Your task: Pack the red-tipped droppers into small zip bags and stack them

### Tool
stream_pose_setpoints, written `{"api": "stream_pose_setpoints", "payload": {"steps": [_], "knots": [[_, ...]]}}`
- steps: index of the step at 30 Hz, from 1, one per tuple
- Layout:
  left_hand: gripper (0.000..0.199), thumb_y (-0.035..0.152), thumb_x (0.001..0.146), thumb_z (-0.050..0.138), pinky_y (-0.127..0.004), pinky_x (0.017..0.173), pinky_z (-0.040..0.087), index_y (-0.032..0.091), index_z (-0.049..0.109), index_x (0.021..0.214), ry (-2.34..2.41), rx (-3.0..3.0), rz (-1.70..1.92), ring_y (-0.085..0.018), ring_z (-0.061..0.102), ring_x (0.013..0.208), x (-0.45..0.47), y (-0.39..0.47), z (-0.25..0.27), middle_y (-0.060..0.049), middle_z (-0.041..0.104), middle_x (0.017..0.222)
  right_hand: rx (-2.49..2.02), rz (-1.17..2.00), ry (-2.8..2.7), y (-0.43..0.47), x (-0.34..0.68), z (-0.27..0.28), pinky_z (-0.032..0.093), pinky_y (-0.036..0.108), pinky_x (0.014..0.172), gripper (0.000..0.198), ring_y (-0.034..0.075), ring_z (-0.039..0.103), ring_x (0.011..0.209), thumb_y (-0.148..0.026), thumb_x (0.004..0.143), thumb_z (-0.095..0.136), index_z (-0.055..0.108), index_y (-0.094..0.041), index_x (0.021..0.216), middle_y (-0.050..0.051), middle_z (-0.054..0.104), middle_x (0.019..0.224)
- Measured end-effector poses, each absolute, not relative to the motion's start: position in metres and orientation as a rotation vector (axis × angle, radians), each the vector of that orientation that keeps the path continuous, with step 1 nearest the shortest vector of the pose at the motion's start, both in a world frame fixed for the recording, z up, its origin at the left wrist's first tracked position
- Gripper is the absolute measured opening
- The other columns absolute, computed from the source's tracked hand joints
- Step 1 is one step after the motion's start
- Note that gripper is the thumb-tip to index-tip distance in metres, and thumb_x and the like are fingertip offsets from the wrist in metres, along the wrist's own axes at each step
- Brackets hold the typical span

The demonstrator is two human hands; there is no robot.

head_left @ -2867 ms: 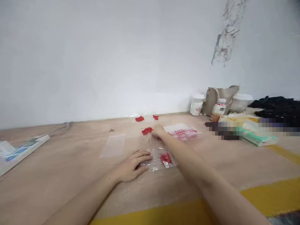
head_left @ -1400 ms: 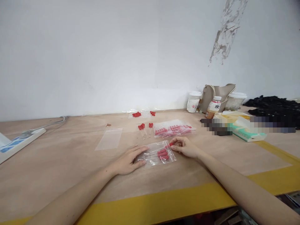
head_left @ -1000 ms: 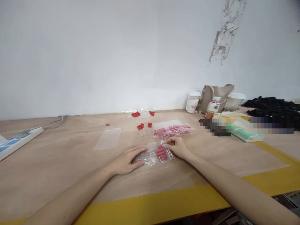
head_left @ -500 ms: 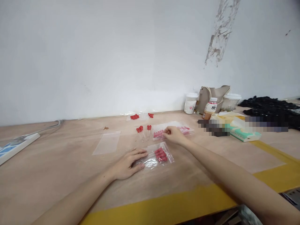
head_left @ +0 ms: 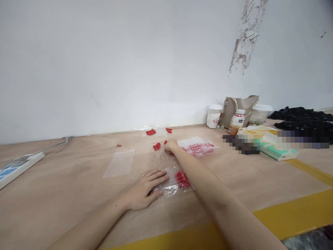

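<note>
My left hand [head_left: 145, 189] lies flat on the table, fingers spread, with its fingertips on the left end of a small clear zip bag [head_left: 169, 185]. Several red-bulbed droppers [head_left: 182, 178] are inside that bag. My right hand [head_left: 171, 146] is stretched out past the bag. Its curled fingers are at a few loose red-bulbed droppers [head_left: 158, 150] on the wood; whether it grips one is hidden. Just right of that hand lies a fuller clear bag of droppers [head_left: 200, 147].
An empty clear zip bag [head_left: 119, 163] lies to the left. Loose red bulbs [head_left: 151, 132] sit near the wall. Cups, a bottle [head_left: 236, 122], a beige bag, a tissue pack [head_left: 275, 151] and black cloth crowd the right. A power strip [head_left: 18, 165] is far left.
My right hand left the near bag's opening and moved away and leftward, over the fuller bag, to the loose droppers. My left hand stayed on the near bag.
</note>
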State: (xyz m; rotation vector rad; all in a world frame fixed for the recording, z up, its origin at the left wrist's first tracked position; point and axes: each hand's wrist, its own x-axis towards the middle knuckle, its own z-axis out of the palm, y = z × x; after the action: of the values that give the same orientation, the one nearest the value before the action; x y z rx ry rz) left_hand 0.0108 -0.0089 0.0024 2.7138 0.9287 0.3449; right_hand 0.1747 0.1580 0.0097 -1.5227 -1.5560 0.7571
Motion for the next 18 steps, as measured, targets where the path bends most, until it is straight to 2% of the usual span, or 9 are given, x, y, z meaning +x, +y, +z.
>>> {"api": "stream_pose_setpoints", "payload": {"steps": [4, 6, 8, 12, 18], "knots": [[0.046, 0.039, 0.09, 0.037, -0.046, 0.105, 0.019, 0.03, 0.026, 0.133, 0.942, 2.723, 0.279, -0.024, 0.022, 0.128, 0.01, -0.007, 0.003, 0.0, 0.027, 0.139, -1.618, 0.801, -1.546, 0.155, 0.182, 0.014, 0.046, 0.034, 0.075, 0.032, 0.018, 0.054, 0.09, -0.028, 0.082, 0.052, 0.05, -0.01, 0.108, 0.008, 0.054, 0.105], [0.046, 0.038, 0.089, 0.037, -0.045, 0.105, 0.02, 0.029, 0.027, 0.133, 0.934, 2.717, 0.294, -0.024, 0.022, 0.127, 0.01, -0.007, 0.003, 0.0, 0.028, 0.139, -1.6, 0.773, -1.524, 0.149, 0.194, 0.019, 0.047, 0.029, 0.066, 0.037, 0.017, 0.057, 0.079, -0.019, 0.075, 0.058, 0.047, -0.008, 0.109, 0.009, 0.058, 0.092], [0.045, 0.038, 0.089, 0.038, -0.045, 0.104, 0.021, 0.03, 0.029, 0.132, 0.922, 2.713, 0.305, -0.024, 0.024, 0.127, 0.01, -0.007, 0.003, 0.0, 0.029, 0.138, -1.549, 0.747, -1.507, 0.137, 0.212, 0.021, 0.045, 0.023, 0.055, 0.048, 0.013, 0.057, 0.063, -0.013, 0.07, 0.058, 0.04, -0.011, 0.114, 0.004, 0.059, 0.077], [0.044, 0.038, 0.089, 0.039, -0.044, 0.104, 0.022, 0.031, 0.03, 0.131, 0.93, 2.704, 0.308, -0.023, 0.025, 0.126, 0.01, -0.006, 0.003, 0.0, 0.03, 0.138, -1.321, 0.773, -1.429, 0.104, 0.26, 0.014, 0.039, 0.018, 0.04, 0.066, 0.009, 0.048, 0.04, -0.015, 0.067, 0.052, 0.02, -0.018, 0.125, -0.009, 0.049, 0.052], [0.045, 0.042, 0.089, 0.037, -0.042, 0.104, 0.022, 0.032, 0.029, 0.132, 0.961, 2.708, 0.278, -0.023, 0.024, 0.127, 0.01, -0.006, 0.003, 0.001, 0.03, 0.138, -1.131, 0.842, -1.264, 0.056, 0.305, -0.007, 0.038, 0.019, 0.035, 0.063, 0.01, 0.047, 0.039, -0.033, 0.062, 0.06, 0.026, -0.019, 0.114, -0.011, 0.046, 0.049]]}}
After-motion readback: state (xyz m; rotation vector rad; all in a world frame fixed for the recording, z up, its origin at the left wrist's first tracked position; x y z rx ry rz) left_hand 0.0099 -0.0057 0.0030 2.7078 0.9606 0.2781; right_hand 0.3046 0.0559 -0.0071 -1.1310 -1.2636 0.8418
